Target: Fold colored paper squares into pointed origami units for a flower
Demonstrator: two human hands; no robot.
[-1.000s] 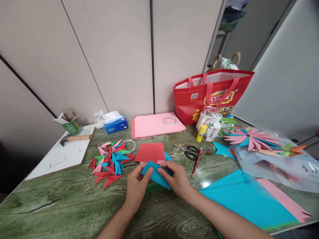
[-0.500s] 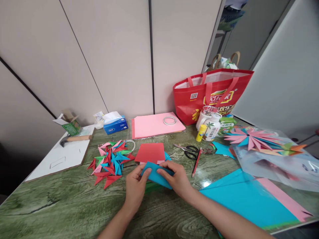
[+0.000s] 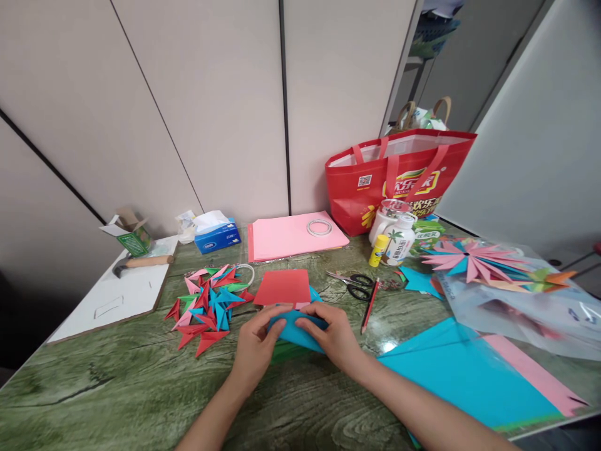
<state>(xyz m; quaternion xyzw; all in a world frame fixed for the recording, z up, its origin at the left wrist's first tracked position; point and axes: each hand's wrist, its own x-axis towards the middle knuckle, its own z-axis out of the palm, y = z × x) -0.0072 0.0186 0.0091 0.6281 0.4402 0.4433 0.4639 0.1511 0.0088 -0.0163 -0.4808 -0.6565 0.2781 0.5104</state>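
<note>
A piece of blue paper (image 3: 300,333) is held between both hands above the table's front middle, its upper edge bent over. My left hand (image 3: 257,338) pinches its left end, thumb in front and fingers behind. On the right end, my right hand (image 3: 331,332) grips it the same way. Just behind the hands lies a red paper sheet (image 3: 283,287), with bits of pink and blue paper at its lower and right edges. Left of them is a pile of folded red, blue, pink and green paper pieces (image 3: 211,307).
Scissors (image 3: 352,283), a red pencil (image 3: 370,307) and a glue stick (image 3: 378,250) lie or stand to the right. Large blue paper (image 3: 460,376) covers the right front. Behind are pink sheets (image 3: 286,237), a tissue pack (image 3: 218,237) and a red bag (image 3: 352,194). A hammer (image 3: 143,262) is at left.
The blue paper's upper left corner, which stood up between my hands, is now bent down, and my left fingers have moved across its top edge.
</note>
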